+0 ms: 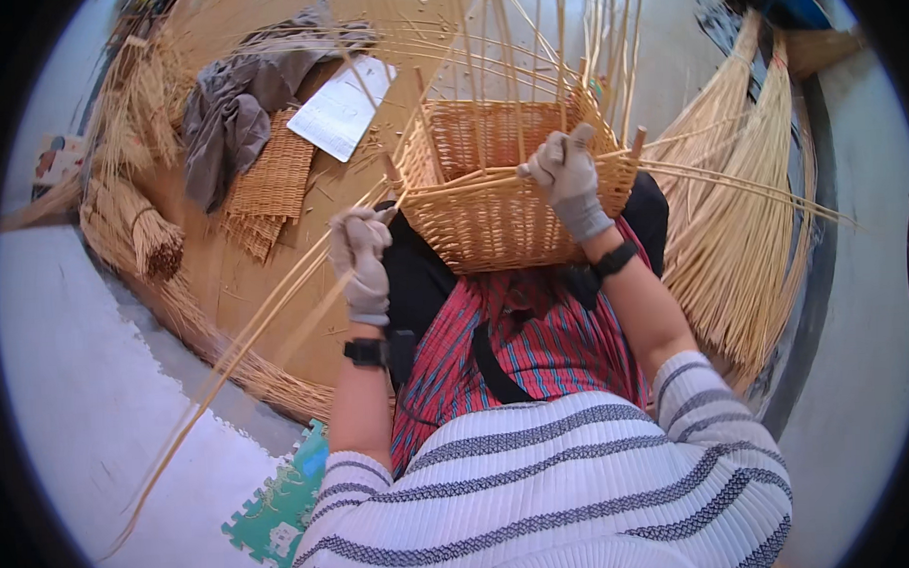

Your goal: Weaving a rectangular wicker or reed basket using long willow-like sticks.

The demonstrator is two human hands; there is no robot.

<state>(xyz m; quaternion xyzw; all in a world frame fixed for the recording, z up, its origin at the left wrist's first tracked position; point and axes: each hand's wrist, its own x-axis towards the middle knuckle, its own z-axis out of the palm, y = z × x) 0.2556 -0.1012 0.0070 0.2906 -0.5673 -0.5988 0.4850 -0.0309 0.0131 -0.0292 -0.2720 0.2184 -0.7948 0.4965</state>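
A partly woven wicker basket [503, 227] rests against my lap, with upright canes [512, 62] rising from its far and right sides. My right hand [571, 180], in a pale work glove, is closed at the basket's near rim, its thumb pointing up. Beside the left corner, my left hand [361, 257], also gloved, is closed around long thin wicker strands [265, 316] that trail down to the lower left. The fingers hide exactly how many strands it grips. More strands [746, 184] stick out from the basket's right corner.
Bundles of cane [738, 244] lie on the right; others [142, 220] lie on the left. Flat woven panels [266, 180], a grey cloth [238, 111] and a white sheet [343, 106] cover part of the brown floor board. A green foam mat [282, 495] is at lower left.
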